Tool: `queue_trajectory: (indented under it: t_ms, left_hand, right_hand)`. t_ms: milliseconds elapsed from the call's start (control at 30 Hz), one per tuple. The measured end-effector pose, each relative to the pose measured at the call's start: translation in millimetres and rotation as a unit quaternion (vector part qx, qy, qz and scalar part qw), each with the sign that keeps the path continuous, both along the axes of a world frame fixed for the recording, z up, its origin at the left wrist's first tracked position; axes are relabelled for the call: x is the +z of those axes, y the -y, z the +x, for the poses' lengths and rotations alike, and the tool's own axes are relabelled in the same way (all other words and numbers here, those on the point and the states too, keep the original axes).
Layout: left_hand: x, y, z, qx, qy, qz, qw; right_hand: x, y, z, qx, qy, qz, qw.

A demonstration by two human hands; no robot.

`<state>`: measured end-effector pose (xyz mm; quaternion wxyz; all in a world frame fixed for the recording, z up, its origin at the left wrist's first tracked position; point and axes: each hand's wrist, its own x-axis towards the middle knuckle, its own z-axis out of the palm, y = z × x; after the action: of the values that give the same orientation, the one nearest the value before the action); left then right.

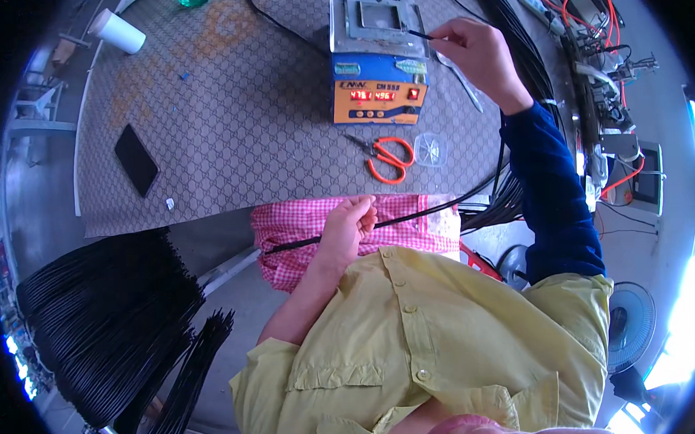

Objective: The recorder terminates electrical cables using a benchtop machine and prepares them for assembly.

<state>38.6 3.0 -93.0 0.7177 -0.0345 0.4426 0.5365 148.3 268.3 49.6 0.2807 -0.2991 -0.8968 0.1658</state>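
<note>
At the table's front edge, my left hand (350, 231) is closed around a black cable (432, 210) that runs across my lap. My right hand (476, 56) pinches a thin black cable end (419, 35), its tip at the right side of a square metal basin (380, 17). That basin sits on top of a blue and orange solder pot (377, 91) with a lit red display. Orange-handled scissors (390, 161) lie in front of the pot, beside a small clear plastic dish (430, 150).
A black phone (136, 160) lies on the patterned table cover (228, 145), with a white cup (117, 31) farther back. Black cable bundles hang at the left (111, 313) and run along the right (522, 39). A fan (630, 325) stands at the right.
</note>
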Motion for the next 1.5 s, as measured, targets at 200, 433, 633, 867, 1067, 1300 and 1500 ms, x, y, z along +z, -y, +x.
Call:
queue_trajectory:
  t_ms: [200, 433, 633, 867, 1067, 1300, 1500]
  left_hand:
    - [1, -6, -7, 0.033, -0.016, 0.007, 0.999]
    - [5, -10, -17, 0.033, -0.012, -0.001, 0.999]
    - [5, -10, -19, 0.026, -0.007, 0.001, 1.0]
    - [3, -11, -21, 0.023, 0.001, 0.001, 1.0]
    - [0, -11, -20, 0.022, 0.002, 0.004, 1.0]
    - [0, -12, -20, 0.018, 0.0, 0.015, 1.0]
    - [4, -13, -21, 0.012, -0.002, 0.002, 1.0]
  right_hand:
    - [-5, -22, -34, -0.026, 0.082, 0.071, 0.994]
    - [-18, -35, -48, -0.047, 0.153, 0.087, 0.983]
    - [-20, -37, -55, -0.049, 0.18, 0.089, 0.978]
    - [-21, -37, -55, -0.045, 0.195, 0.111, 0.973]
    - [-14, -33, -58, -0.03, 0.206, 0.133, 0.969]
    - [-14, -29, -59, -0.006, 0.25, 0.219, 0.943]
    - [-15, -28, -61, 0.014, 0.284, 0.257, 0.924]
